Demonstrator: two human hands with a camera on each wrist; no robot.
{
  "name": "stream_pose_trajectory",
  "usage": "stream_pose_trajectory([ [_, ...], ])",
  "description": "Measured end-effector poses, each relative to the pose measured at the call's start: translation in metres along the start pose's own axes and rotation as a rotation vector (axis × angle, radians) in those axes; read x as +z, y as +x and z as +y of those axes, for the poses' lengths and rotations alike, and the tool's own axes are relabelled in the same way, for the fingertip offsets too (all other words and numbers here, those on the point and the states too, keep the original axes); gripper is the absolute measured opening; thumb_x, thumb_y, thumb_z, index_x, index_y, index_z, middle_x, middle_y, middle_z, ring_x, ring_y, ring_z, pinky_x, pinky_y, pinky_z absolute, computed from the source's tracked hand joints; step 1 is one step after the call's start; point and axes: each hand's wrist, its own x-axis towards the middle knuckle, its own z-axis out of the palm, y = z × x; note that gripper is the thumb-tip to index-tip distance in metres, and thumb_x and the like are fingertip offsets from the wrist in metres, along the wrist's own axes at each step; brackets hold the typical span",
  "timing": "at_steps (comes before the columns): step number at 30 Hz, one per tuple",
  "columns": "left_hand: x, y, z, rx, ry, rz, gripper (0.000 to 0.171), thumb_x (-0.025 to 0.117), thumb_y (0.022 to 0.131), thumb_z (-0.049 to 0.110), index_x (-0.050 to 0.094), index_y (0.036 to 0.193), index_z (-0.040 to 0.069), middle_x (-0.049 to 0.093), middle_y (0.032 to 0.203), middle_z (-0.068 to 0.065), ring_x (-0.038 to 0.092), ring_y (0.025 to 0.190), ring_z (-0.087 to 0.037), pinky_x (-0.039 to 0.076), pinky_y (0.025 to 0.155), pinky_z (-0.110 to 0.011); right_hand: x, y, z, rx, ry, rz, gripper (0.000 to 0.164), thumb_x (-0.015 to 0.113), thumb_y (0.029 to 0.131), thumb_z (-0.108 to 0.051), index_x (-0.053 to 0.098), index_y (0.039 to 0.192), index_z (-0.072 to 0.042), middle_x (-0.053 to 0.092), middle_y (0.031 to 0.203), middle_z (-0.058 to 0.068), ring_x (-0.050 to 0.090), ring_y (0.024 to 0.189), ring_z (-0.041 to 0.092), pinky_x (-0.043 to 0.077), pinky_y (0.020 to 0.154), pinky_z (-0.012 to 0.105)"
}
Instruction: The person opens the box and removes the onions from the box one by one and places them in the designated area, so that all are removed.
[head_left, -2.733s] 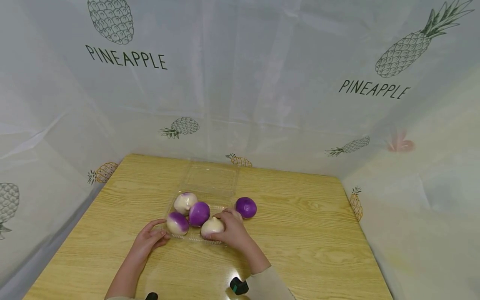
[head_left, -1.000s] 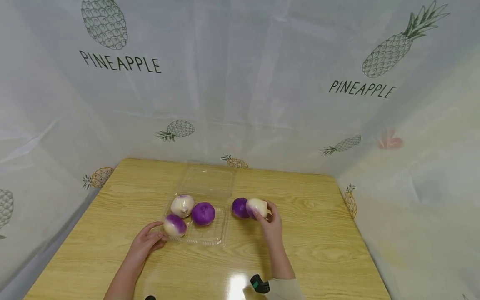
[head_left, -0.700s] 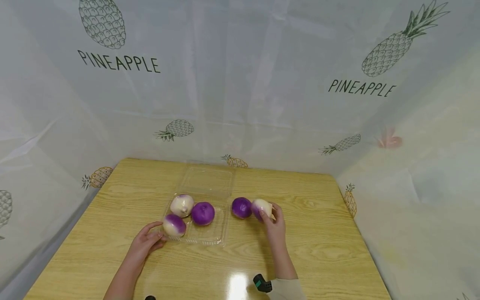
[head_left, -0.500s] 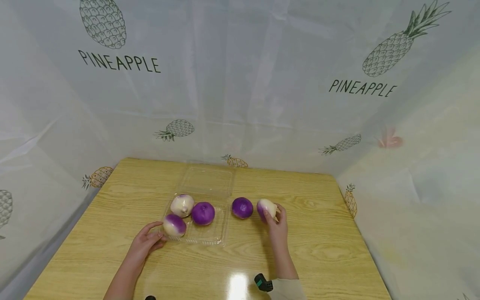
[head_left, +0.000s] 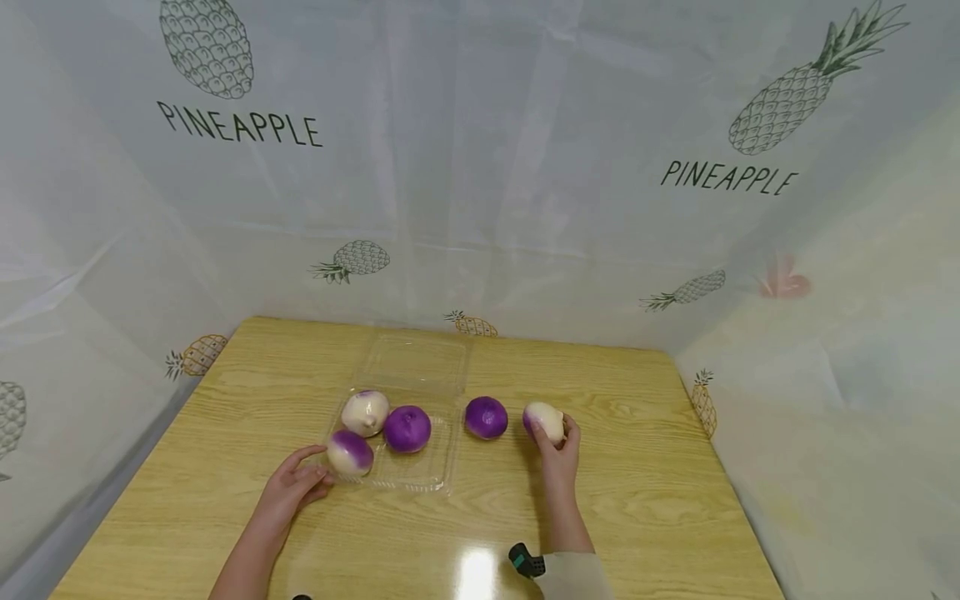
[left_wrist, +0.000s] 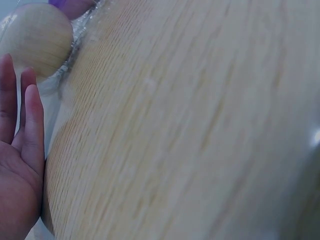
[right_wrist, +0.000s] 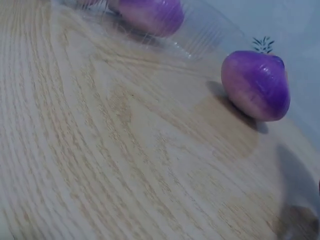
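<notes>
My right hand grips a white-and-purple turnip at the right of the table, its thumb on the near side. Just left of it a purple turnip rests on the wood. The clear plastic clamshell box lies with its lid folded back. Inside are a mostly white turnip, a purple turnip and a half-purple turnip. My left hand rests at the box's left front corner, fingers extended; in the left wrist view those fingers look straight. The right wrist view does not show the held turnip.
The wooden table ends at a pale curtain printed with pineapples, behind and on both sides. The clear lid lies flat behind the box. A black wrist device sits by the right sleeve.
My right hand has lifted a turnip out of the box and carried it right, past the loose purple one. The purple turnip in the box has shifted and turned. The left hand has stayed put.
</notes>
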Motion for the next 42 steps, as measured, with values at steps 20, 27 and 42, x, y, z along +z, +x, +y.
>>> stream_pose_trajectory([
  [20,0.002,-0.001,-0.001,0.029,-0.019,-0.012,0.030,0.058,0.097,0.002,0.056,0.125,0.009,0.071,0.086,-0.001,0.068,0.081,-0.016,0.057,0.073,-0.028,0.005,0.015,0.054,-0.152,-0.108,0.034,0.071,0.085,0.078,-0.019,0.048,0.136,-0.004,0.044,0.130,0.016,0.047,0.113,0.027,0.040,0.092,0.030],
  [27,0.002,0.000,-0.001,0.027,-0.011,-0.020,0.030,0.057,0.098,0.003,0.054,0.127,0.007,0.071,0.086,0.000,0.068,0.082,-0.016,0.057,0.074,-0.028,0.004,0.008,0.047,-0.196,-0.155,0.029,0.069,0.084,0.079,-0.019,0.049,0.136,-0.003,0.046,0.129,0.017,0.048,0.112,0.028,0.042,0.090,0.029],
  [42,-0.002,0.003,-0.004,0.028,-0.032,-0.010,0.032,0.058,0.097,0.000,0.061,0.120,0.021,0.071,0.084,0.001,0.069,0.080,-0.015,0.057,0.072,-0.027,0.012,0.012,0.063,-0.373,-0.248,0.076,0.066,0.088,0.074,-0.018,0.056,0.129,-0.001,0.054,0.123,0.019,0.050,0.115,0.033,0.041,0.098,0.047],
])
